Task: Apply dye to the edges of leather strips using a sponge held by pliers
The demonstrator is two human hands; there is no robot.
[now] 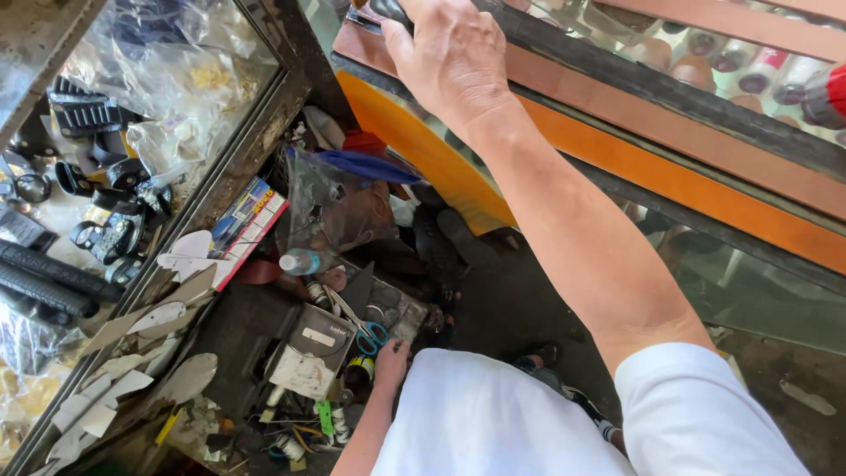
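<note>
Tech A: Scissors (363, 328) with teal finger loops are lying near the left hand (390, 360). Pale blades are pointing up and to the left; loops are sitting at the lower right, so the long axis is running diagonally. They are resting on a cluttered tray (401, 310) of small parts down by the floor.

Tech B: Is the left grip holding them?

Tech A: It is hanging just beside the loops, fingers curled down into the clutter. I cannot tell whether it is closing on anything.

Tech B: And the right hand (449, 55)?

Tech A: It is reaching up to the top edge of the display case (670, 181), fingers wrapping round a dark object (388, 9) that is mostly cut off by the frame.

Tech B: Room for moving?

Tech A: Space is tight. A clear plastic bag (330, 198) and a small bottle (300, 262) are crowding the upper left of the tray, a white-labelled box (308, 353) is sitting just left of the scissors, and the orange-edged case is walling the right side.
</note>
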